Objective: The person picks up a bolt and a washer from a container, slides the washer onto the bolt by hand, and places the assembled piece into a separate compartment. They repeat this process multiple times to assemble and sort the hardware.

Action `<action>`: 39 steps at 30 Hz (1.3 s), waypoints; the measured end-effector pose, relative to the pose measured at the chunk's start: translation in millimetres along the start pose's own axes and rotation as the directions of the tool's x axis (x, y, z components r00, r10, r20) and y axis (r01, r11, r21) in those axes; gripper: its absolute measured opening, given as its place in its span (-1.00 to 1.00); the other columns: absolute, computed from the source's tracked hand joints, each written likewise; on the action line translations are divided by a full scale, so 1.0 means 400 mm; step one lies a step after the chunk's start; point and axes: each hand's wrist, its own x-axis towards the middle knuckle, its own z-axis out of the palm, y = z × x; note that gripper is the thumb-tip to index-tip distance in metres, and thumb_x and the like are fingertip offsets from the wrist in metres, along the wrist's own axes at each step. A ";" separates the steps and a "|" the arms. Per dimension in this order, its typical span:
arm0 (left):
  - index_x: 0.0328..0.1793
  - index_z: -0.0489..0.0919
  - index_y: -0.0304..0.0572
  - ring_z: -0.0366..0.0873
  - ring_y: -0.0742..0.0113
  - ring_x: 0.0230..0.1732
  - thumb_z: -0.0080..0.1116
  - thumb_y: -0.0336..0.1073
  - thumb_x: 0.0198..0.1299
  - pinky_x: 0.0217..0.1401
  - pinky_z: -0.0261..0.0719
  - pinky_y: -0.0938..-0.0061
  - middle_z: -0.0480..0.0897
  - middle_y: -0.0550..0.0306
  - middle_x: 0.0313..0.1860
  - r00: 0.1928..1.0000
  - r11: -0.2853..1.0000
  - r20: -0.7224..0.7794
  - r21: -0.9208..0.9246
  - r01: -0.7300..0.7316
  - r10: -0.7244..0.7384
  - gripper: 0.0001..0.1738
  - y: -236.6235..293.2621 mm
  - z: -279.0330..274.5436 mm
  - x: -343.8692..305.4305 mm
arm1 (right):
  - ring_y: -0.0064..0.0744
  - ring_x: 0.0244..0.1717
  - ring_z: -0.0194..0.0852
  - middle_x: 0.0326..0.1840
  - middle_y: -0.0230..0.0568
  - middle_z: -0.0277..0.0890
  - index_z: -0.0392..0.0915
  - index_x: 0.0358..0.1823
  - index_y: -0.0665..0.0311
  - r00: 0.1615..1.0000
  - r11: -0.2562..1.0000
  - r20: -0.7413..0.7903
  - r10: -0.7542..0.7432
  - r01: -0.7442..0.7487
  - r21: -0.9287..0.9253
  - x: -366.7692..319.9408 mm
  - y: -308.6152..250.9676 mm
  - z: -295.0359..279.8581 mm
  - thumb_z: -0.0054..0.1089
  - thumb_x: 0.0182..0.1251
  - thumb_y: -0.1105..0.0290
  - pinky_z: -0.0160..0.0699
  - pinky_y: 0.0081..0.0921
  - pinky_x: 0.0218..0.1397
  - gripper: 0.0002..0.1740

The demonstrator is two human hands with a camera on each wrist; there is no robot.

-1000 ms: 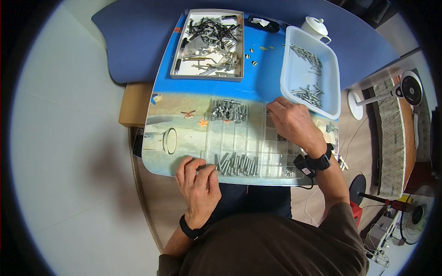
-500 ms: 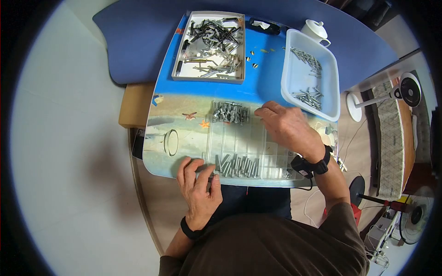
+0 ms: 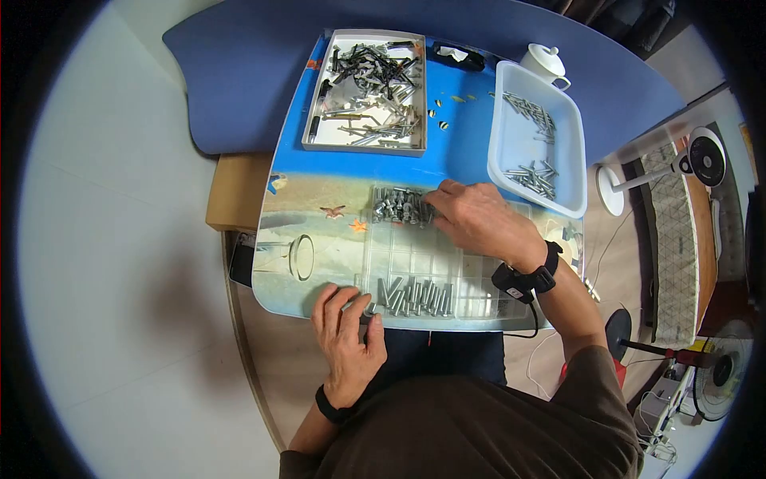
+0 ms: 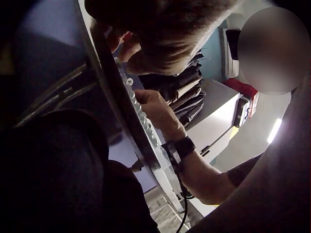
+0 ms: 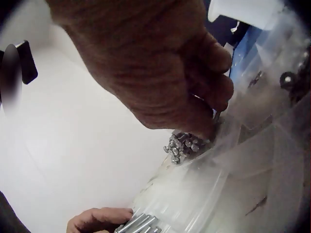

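A clear divided organizer box (image 3: 407, 259) lies at the table's front edge. Short bolts (image 3: 395, 205) fill its upper left compartments, and longer bolts (image 3: 419, 297) lie in its front row. My right hand (image 3: 483, 225) is over the upper compartments beside the short bolts, its fingers bent down together. In the right wrist view, a sliver of a bolt (image 5: 216, 115) shows between those fingertips; the rest is hidden. My left hand (image 3: 349, 339) rests at the box's front left corner, fingers loosely bent around the edge. In the left wrist view, bolt heads (image 4: 130, 81) line the box's side.
A white plastic tray (image 3: 496, 136) with two groups of screws stands at the back right. A shallow box (image 3: 306, 128) of mixed screws and black parts is at the back left. Behind the tray sits a lidded white cup (image 3: 545, 60). A cable (image 3: 533, 323) hangs from the right wrist.
My right hand has moved left across the organizer, from its right-hand compartments to the short bolts. My left hand has stayed at the corner. The head view has shifted slightly.
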 end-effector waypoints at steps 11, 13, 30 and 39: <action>0.07 0.62 -0.32 0.44 -0.14 0.30 0.26 -0.36 0.23 0.38 0.37 0.02 0.55 -0.09 0.17 0.999 0.999 -0.036 -0.049 0.017 -0.019 -0.70 -0.019 -0.004 0.002 | 0.05 -0.24 0.68 -0.21 0.00 0.63 0.65 -0.07 0.34 0.999 0.998 -0.027 0.028 -0.030 -0.054 -0.002 -0.001 0.007 0.40 0.10 0.36 0.65 -0.11 -0.15 -0.64; 0.09 0.62 -0.28 0.45 -0.13 0.29 0.29 -0.41 0.16 0.36 0.38 0.01 0.54 -0.08 0.18 0.998 0.996 -0.035 -0.073 0.045 -0.047 -0.65 -0.023 -0.004 0.001 | 0.05 -0.28 0.67 -0.23 -0.01 0.63 0.64 -0.08 0.33 0.999 0.997 -0.031 0.024 -0.026 -0.071 -0.004 -0.001 0.010 0.39 0.11 0.36 0.66 -0.12 -0.17 -0.66; 0.15 0.57 -0.34 0.56 0.05 0.09 0.24 -0.48 0.22 0.19 0.53 0.23 0.61 -0.07 0.08 0.994 0.966 -0.090 -0.256 0.041 -0.066 -0.65 0.054 -0.031 0.081 | -0.09 -0.47 0.60 -0.42 -0.12 0.56 0.56 -0.31 0.33 0.975 0.970 -0.089 -0.205 0.190 -0.153 -0.032 0.034 0.031 0.28 0.28 0.43 0.52 -0.20 -0.45 -0.88; 0.15 0.56 -0.38 0.58 0.51 -0.13 0.32 -0.36 0.35 0.00 0.57 0.56 0.68 0.14 -0.08 0.849 0.427 0.430 -0.735 0.526 -0.307 -0.67 0.137 -0.003 0.146 | -0.37 -0.58 0.52 -0.43 -0.22 0.39 0.43 -0.32 0.31 0.828 0.865 -0.252 -0.501 0.485 -0.127 -0.098 -0.069 -0.041 0.24 0.15 0.35 0.53 -0.38 -0.55 -0.79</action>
